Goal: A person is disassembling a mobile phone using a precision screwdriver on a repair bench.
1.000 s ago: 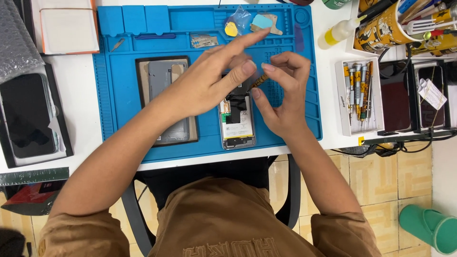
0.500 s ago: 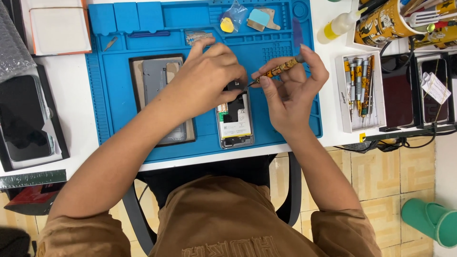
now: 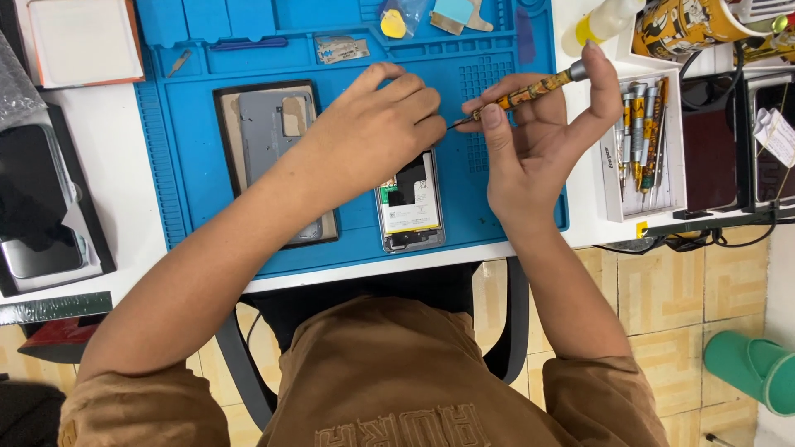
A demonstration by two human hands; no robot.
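An opened phone (image 3: 410, 213) lies face down on the blue work mat (image 3: 497, 199), its battery and boards showing. My left hand (image 3: 377, 128) rests over the phone's upper end, fingers curled toward the screwdriver tip. A patterned yellow screwdriver (image 3: 523, 93) sits in my right hand (image 3: 538, 136), held almost level above the mat with its tip pointing left at my left fingertips. Whether something small sits between those fingertips cannot be seen. A grey back cover in a dark frame (image 3: 277, 136) lies on the mat left of the phone, partly under my left forearm.
A white tray of screwdrivers (image 3: 642, 149) stands right of the mat, with a yellow-capped bottle (image 3: 600, 25) and a patterned cup (image 3: 683, 25) behind it. Dark phones (image 3: 41, 207) and a white pad (image 3: 79, 37) lie at the left. A green bin (image 3: 758, 368) stands on the tiled floor.
My right hand has lifted and tilted the screwdriver from pointing down at the phone to nearly level. My left hand's fingers have come to its tip.
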